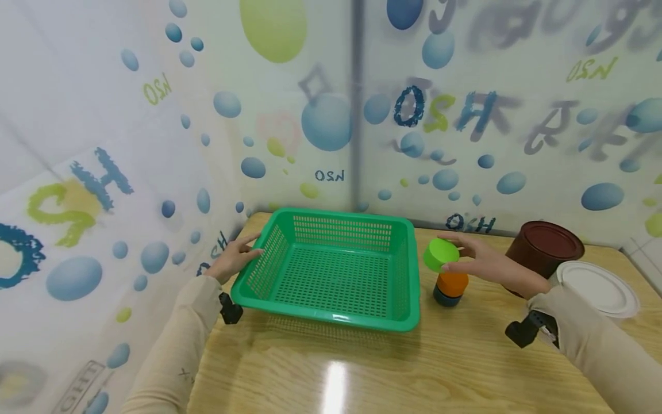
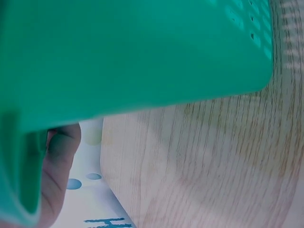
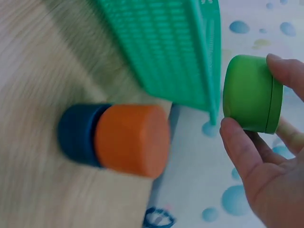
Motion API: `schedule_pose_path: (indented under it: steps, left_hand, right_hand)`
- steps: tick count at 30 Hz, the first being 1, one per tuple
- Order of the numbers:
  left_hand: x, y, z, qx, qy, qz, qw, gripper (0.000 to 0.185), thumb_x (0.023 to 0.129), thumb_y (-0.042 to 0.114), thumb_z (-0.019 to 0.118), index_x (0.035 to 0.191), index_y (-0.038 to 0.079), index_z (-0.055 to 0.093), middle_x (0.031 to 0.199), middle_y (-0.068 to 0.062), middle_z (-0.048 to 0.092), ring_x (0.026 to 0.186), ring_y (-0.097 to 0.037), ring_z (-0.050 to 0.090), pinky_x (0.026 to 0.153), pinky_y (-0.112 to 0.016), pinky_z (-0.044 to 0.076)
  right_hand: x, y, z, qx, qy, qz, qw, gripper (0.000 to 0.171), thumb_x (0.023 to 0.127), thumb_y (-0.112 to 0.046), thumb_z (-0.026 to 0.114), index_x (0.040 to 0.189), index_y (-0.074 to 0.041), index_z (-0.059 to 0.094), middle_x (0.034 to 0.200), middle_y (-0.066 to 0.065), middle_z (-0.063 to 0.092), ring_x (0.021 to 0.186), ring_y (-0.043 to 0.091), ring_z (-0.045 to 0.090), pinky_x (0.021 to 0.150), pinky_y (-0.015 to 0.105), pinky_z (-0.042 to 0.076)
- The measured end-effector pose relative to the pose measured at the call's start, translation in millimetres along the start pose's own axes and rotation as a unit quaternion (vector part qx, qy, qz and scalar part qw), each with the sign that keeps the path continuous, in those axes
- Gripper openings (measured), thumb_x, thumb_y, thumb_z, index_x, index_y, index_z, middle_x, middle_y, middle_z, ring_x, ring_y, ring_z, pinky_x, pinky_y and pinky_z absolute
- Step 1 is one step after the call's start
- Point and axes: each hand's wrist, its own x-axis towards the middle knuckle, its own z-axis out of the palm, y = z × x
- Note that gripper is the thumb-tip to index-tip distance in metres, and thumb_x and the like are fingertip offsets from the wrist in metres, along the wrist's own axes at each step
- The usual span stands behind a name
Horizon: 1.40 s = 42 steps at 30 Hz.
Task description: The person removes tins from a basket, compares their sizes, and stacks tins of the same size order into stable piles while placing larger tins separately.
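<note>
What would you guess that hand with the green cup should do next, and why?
Probably carry the green cup leftward over the green basket rim. The right hand already pinches it, lifted clear of the orange cup stacked on the dark blue cup, and the left hand holds the basket's edge.

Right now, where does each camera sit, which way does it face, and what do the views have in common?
Head: looks forward and down at the table; basket, brown can, plate; both sleeves and hands show, left hand on the basket's rim, right hand holding the green cup.
Left wrist: close under the basket's side, facing along the tabletop; only fingers show.
Right wrist: faces past the palm at the green cup and the orange cup stacked on the blue cup.
All three share the basket and table.
</note>
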Motion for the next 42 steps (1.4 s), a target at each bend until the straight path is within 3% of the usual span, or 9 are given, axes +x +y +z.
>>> schedule_pose_path:
  steps: [5, 11, 25, 42]
  left_hand:
    - [-1.0, -1.4, -1.6, 0.003, 0.002, 0.003, 1.0000, 0.058, 0.093, 0.025, 0.047, 0.142, 0.010, 0.020, 0.120, -0.030, 0.043, 0.107, -0.040, 0.044, 0.085, -0.050, 0.040]
    - [-0.8, -2.4, -1.8, 0.003, -0.001, 0.000, 1.0000, 0.059, 0.093, 0.027, 0.047, 0.143, 0.010, 0.019, 0.124, -0.032, 0.039, 0.110, -0.042, 0.041, 0.087, -0.052, 0.038]
    - [-0.3, 0.3, -3.6, 0.000, -0.003, -0.008, 1.0000, 0.058, 0.094, 0.025, 0.046, 0.143, 0.010, 0.018, 0.129, -0.033, 0.033, 0.114, -0.044, 0.037, 0.089, -0.053, 0.036]
    - [6.5, 0.2, -2.7, -0.001, -0.014, -0.013, 0.9998, 0.059, 0.094, 0.026, 0.046, 0.143, 0.012, 0.018, 0.131, -0.032, 0.030, 0.117, -0.044, 0.034, 0.091, -0.054, 0.034]
  right_hand:
    - [-8.8, 16.4, 0.7, -0.002, 0.009, 0.053, 0.999, 0.065, 0.086, -0.017, 0.060, 0.136, 0.004, 0.026, 0.133, 0.027, 0.028, 0.111, 0.045, 0.039, 0.081, 0.047, 0.044]
    - [-19.9, 22.2, 0.6, -0.024, 0.016, 0.115, 0.993, 0.071, 0.085, -0.030, 0.061, 0.138, 0.001, 0.025, 0.131, 0.028, 0.030, 0.110, 0.047, 0.039, 0.079, 0.049, 0.044]
    - [-23.8, 27.1, 10.3, -0.047, 0.043, 0.049, 0.997, 0.061, 0.083, -0.017, 0.063, 0.130, 0.009, 0.034, 0.126, 0.028, 0.037, 0.107, 0.040, 0.041, 0.087, 0.055, 0.036]
    - [-28.0, 29.3, 8.8, -0.056, 0.044, 0.071, 0.995, 0.063, 0.083, -0.021, 0.063, 0.132, 0.007, 0.034, 0.128, 0.028, 0.036, 0.109, 0.042, 0.040, 0.089, 0.056, 0.035]
